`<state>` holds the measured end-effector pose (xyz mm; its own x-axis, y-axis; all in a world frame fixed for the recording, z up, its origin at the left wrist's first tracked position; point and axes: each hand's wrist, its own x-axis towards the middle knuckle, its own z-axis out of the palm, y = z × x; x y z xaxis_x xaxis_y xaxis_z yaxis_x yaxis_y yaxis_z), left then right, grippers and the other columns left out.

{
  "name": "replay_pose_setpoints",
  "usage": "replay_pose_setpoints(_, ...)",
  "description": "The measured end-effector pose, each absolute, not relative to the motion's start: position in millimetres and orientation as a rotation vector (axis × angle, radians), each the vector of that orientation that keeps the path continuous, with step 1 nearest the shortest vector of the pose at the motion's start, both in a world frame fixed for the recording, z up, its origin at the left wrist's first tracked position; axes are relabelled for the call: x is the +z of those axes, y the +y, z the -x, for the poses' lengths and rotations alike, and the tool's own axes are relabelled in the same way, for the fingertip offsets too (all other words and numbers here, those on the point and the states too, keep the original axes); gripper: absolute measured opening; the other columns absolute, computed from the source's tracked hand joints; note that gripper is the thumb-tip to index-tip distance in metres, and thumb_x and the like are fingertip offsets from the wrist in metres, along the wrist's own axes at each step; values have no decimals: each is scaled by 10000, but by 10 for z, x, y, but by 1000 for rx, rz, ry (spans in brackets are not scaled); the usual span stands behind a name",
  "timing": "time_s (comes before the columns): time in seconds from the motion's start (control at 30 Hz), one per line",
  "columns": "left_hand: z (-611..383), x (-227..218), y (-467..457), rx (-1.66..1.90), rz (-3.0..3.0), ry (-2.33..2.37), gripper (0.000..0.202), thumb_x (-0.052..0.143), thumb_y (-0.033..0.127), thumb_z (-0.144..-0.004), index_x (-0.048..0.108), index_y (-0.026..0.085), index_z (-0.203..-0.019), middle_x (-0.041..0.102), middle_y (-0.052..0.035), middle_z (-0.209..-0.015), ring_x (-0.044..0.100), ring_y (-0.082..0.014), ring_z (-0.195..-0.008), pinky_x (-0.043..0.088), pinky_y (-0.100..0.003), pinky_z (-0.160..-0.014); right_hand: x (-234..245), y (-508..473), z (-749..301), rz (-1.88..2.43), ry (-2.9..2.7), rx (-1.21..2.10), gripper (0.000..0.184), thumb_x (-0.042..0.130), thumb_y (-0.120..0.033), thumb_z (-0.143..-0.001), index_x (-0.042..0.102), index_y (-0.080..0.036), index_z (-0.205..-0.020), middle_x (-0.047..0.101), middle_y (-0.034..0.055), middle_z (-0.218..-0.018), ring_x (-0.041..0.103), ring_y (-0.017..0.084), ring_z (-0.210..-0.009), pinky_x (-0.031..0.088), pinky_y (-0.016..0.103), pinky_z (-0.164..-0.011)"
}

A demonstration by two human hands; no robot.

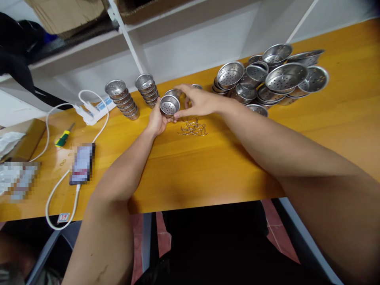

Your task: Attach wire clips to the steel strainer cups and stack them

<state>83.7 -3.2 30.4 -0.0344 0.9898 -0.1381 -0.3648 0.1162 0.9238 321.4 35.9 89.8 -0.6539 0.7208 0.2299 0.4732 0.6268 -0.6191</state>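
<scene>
A small perforated metal strainer cup (pixel 170 106) is tilted toward me above the table, its holed bottom showing. My left hand (pixel 158 122) wraps around its left side and underside. From the right, my right hand (pixel 199 99) curves over, thumb at the cup's lower right rim and fingers around a second strainer cup (pixel 174 92) just behind it. Whether the two cups are nested or only touching is unclear. Part of another cup (pixel 196 86) shows behind my right hand. Just in front of my hands lies a loose pile of thin curved metal wires (pixel 193 128).
Two leaning stacks of strainer cups (pixel 121 99) (pixel 147 89) stand at the back left. Many larger strainer baskets (pixel 286 79) crowd the right. On the left are a phone (pixel 82 163) on a white cable, a power strip (pixel 96 113) and a screwdriver (pixel 63 138). Shelving rises behind.
</scene>
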Motion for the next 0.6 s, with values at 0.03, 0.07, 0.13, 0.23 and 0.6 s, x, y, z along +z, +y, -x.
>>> replay_pose_setpoints(0.03,-845,298,-39,1308,-823,1018,723,665,902,-1205,807,246,-1473,945,-129,-1125,924,-286,-995,781,-383,-866,869,335,-3171,893,-2385,695,1078,1153,-625,-975,703,-246,-1879,768,215,-1777,733,534,-1651,626,719,-1455)
replay_pose_setpoints(0.07,-854,295,-47,1308,-831,1000,715,678,889,-1209,795,252,-1512,963,-144,-1219,947,-321,-1137,812,-432,-974,843,310,-3131,859,-2390,675,1053,1135,-592,-988,707,-240,-1884,747,218,-1809,697,541,-1707,585,733,-1502)
replay_pose_setpoints(0.13,-866,291,-61,1298,-849,971,696,689,866,-1220,774,264,-1559,972,-161,-1351,938,-376,-1347,825,-531,-1123,805,266,-3070,835,-2403,648,948,1086,-544,-1025,746,-227,-1852,750,218,-1798,676,531,-1742,537,738,-1550)
replay_pose_setpoints(0.23,-849,281,-62,1276,-882,953,634,725,822,-1219,777,277,-1537,967,-175,-1411,908,-431,-1481,813,-611,-1204,808,249,-3047,872,-2389,622,886,1062,-585,-1043,784,-229,-1805,767,215,-1768,694,527,-1719,539,737,-1546)
replay_pose_setpoints(0.6,-840,286,-72,1272,-972,1093,316,740,158,-1118,633,275,-1391,792,-142,-1675,914,-227,-1183,757,-544,-1346,1333,601,-2965,1197,-2164,699,418,939,-514,-1232,870,-205,-1504,908,90,-1552,710,228,-1269,556,355,-1178)
